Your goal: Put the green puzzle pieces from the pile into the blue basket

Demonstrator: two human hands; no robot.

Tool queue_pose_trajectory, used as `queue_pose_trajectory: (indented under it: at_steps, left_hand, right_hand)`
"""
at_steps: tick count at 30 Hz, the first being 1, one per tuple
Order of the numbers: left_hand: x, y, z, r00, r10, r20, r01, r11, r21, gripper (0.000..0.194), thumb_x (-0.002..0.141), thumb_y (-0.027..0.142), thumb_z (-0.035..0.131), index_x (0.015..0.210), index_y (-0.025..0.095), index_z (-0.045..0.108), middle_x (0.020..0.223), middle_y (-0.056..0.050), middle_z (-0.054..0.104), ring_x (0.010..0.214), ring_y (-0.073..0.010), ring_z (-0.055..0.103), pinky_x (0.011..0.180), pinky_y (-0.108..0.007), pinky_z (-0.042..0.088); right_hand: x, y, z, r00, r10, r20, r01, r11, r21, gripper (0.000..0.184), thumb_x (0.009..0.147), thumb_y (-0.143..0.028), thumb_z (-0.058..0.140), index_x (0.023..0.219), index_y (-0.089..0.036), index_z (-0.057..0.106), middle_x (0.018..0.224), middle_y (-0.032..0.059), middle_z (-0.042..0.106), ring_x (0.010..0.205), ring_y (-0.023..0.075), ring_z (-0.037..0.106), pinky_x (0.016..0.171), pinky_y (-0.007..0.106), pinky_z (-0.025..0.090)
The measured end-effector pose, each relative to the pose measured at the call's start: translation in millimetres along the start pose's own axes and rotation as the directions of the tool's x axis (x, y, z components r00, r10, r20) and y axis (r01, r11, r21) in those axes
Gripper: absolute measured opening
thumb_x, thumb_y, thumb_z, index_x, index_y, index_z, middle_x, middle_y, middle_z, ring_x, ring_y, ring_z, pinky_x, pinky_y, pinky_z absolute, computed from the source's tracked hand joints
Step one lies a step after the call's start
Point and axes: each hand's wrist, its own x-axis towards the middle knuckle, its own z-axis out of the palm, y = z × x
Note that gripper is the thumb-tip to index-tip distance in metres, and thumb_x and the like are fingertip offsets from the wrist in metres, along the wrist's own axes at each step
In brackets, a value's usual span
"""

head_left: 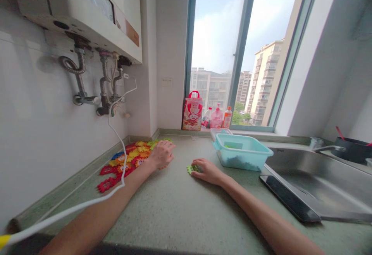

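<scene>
My left hand (162, 154) is at the right end of a pile of toothed plastic toy pieces (132, 156) in red, yellow, orange, blue and green. Its fingers curl downward, and what lies under them is mostly hidden; a bit of orange shows below the palm. On the counter to the right, my right hand (207, 171) is closed over a light green toothed toy piece (190, 169), whose left part sticks out past the fingers. Behind that hand stands a translucent turquoise plastic box (244, 152) with dark and green contents.
A white cable (123, 158) hangs down and crosses in front of my left forearm. A dark phone-like slab (290, 199) lies by the steel sink (322, 177). Bottles (216, 117) and a red-handled bag (192, 113) stand on the windowsill. A water heater (87, 11) hangs upper left.
</scene>
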Motion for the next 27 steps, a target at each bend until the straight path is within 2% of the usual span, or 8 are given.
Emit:
queue_pose_trajectory:
  at_steps: [2,5,7,9,13,17,20,27]
  left_hand:
    - [-3,-25,4.8,0.986,-0.164,-0.019,0.165,0.983,0.085,0.041,0.100,0.035,0.049,0.135,0.021,0.064,0.146,-0.015,0.059,0.137,-0.0329,0.050,0.119,-0.051,0.033]
    - [-11,-59,18.7,0.943,-0.334,0.011,0.328,0.931,0.163,0.050,0.103,0.043,0.045,0.144,0.018,0.058,0.158,-0.018,0.048,0.148,-0.0349,0.040,0.121,-0.055,0.029]
    - [-15,-75,28.1,0.900,-0.433,0.048,0.419,0.892,0.170,0.054,0.105,0.047,0.041,0.149,0.019,0.053,0.164,-0.019,0.042,0.152,-0.0355,0.035,0.121,-0.057,0.028]
    - [-18,-83,34.2,0.867,-0.491,0.088,0.474,0.865,0.162,0.055,0.106,0.049,0.037,0.151,0.021,0.051,0.163,-0.019,0.044,0.151,-0.0364,0.036,0.120,-0.058,0.031]
    - [-19,-87,35.0,0.857,-0.502,0.116,0.482,0.861,0.161,0.055,0.105,0.052,0.039,0.149,0.021,0.054,0.151,-0.019,0.057,0.143,-0.0368,0.047,0.117,-0.056,0.034]
    - [-18,-83,30.7,0.859,-0.502,0.096,0.480,0.857,0.189,0.053,0.102,0.055,0.046,0.134,0.018,0.064,0.138,-0.021,0.062,0.131,-0.0383,0.056,0.113,-0.054,0.037]
    - [-18,-82,29.0,0.859,-0.507,0.074,0.483,0.850,0.210,0.052,0.101,0.057,0.047,0.126,0.017,0.067,0.131,-0.021,0.064,0.128,-0.0379,0.056,0.113,-0.053,0.037]
    - [-17,-79,26.4,0.874,-0.484,0.034,0.467,0.858,0.214,0.048,0.098,0.055,0.051,0.122,0.015,0.065,0.128,-0.022,0.068,0.125,-0.0371,0.059,0.111,-0.052,0.039]
  right_hand:
    - [0,-2,-2,1.000,0.005,0.008,-0.005,1.000,0.021,0.037,0.089,-0.049,0.075,0.115,-0.023,0.077,0.124,0.0114,0.075,0.117,0.0294,0.070,0.107,0.044,0.053]
    - [-1,-2,-3,1.000,-0.004,0.015,0.003,0.999,0.039,0.036,0.089,-0.050,0.074,0.113,-0.023,0.077,0.122,0.0107,0.076,0.115,0.0291,0.070,0.106,0.044,0.053]
    - [-1,-2,-3,1.000,-0.009,0.014,0.008,0.999,0.041,0.037,0.091,-0.051,0.072,0.115,-0.023,0.076,0.123,0.0105,0.075,0.116,0.0287,0.070,0.107,0.044,0.053]
    - [-2,-1,-2,1.000,-0.006,0.018,0.005,0.999,0.034,0.038,0.092,-0.052,0.071,0.117,-0.024,0.076,0.125,0.0106,0.075,0.117,0.0287,0.069,0.108,0.043,0.052]
    - [-2,-2,-3,0.999,-0.008,0.037,0.008,1.000,0.020,0.041,0.092,-0.053,0.070,0.121,-0.024,0.075,0.128,0.0109,0.074,0.120,0.0289,0.069,0.109,0.044,0.052]
    - [-3,-3,-5,0.999,-0.026,0.037,0.025,1.000,0.015,0.038,0.092,-0.052,0.070,0.119,-0.026,0.076,0.126,0.0091,0.075,0.120,0.0280,0.070,0.109,0.042,0.052]
    - [-3,-3,-6,0.999,-0.022,0.035,0.022,1.000,0.015,0.038,0.092,-0.051,0.071,0.119,-0.026,0.076,0.127,0.0091,0.075,0.119,0.0282,0.070,0.108,0.043,0.052]
    - [-4,-8,-11,0.999,-0.007,0.040,0.006,1.000,0.016,0.037,0.090,-0.049,0.074,0.117,-0.023,0.077,0.121,0.0099,0.077,0.112,0.0279,0.072,0.103,0.042,0.054]
